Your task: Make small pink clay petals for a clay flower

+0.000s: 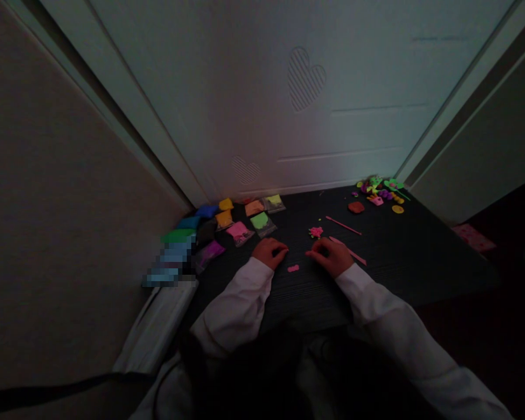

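Note:
On the dark table, a small flattened pink clay piece (293, 268) lies between and just below my hands. My left hand (269, 252) rests left of it, thumb and fingers curled together in a pinch. Across from it, my right hand (332, 256) is also pinched, its fingertips pointing toward the left one. Whatever either pinch may hold is too small and dark to make out. Just beyond my right hand is a small pink clay cluster (315, 232) with bits of green. A flat pink modelling knife (357, 255) lies partly behind that hand, and a thin pink stick tool (343, 225) lies farther back.
Bags of coloured clay, including pink (240, 231) and light green (261, 221), spread over the table's left side. A red clay lump (356, 207) and colourful clay figures (378, 189) sit at the back right. A white door (262, 105) stands behind the table.

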The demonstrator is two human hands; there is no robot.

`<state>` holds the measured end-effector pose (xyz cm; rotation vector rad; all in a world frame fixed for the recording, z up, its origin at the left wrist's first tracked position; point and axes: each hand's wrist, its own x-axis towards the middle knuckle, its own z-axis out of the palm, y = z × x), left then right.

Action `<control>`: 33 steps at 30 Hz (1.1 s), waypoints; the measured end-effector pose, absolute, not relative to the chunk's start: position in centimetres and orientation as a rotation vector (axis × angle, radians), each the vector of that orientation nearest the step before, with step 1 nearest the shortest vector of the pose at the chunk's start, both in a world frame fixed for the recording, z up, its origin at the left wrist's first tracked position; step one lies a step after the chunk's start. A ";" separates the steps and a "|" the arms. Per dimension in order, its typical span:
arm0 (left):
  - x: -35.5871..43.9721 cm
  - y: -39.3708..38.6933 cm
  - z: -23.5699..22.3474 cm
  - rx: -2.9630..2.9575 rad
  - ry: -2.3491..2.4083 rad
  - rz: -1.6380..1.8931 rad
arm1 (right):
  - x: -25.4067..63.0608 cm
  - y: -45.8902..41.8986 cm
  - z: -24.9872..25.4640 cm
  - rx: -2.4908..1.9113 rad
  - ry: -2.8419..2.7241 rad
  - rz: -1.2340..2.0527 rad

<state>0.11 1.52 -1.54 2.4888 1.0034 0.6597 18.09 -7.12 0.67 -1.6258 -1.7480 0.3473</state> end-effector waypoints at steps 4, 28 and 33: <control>0.1 1.6 -1.6 2.491 0.994 0.662 | 18.2 -7.0 0.6 -1.556 -1.764 0.377; -0.1 1.6 -1.5 2.501 0.977 0.657 | 17.8 -7.0 0.2 -1.549 -1.748 0.432; -0.2 1.7 -1.7 2.490 0.964 0.667 | 17.9 -7.0 0.2 -1.565 -1.740 0.446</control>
